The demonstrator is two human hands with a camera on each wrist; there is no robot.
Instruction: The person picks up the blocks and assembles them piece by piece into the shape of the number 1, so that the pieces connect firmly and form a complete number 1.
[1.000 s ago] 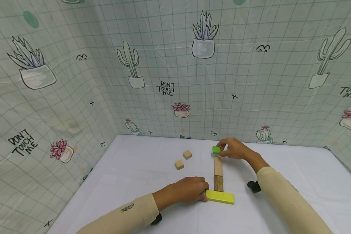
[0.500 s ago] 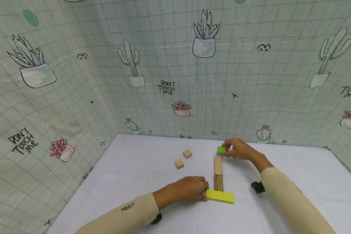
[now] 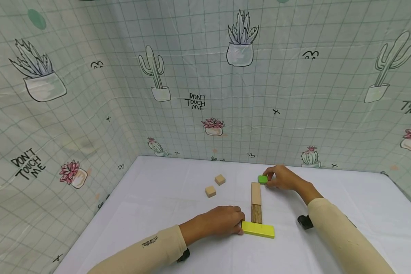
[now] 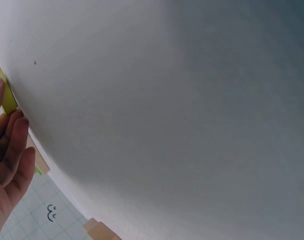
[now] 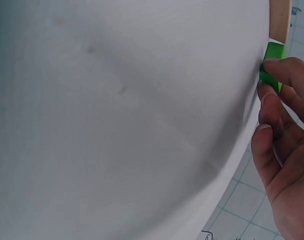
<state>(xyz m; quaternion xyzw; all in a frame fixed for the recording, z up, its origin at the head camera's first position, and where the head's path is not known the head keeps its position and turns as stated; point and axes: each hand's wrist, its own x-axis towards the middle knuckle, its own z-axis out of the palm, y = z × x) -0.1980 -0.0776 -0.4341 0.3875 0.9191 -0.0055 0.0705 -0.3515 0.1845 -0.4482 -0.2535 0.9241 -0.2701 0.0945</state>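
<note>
On creased cloth, the right hand pinches a green cuboid

"DON'T TOUCH ME" (repeated), on backdrop

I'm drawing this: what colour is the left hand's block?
The block is yellow, clearest in the head view.

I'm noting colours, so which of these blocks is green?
The small block pinched by the right hand; the bar at the left hand is yellow, and both cubes and the planks are wood-toned.
</note>
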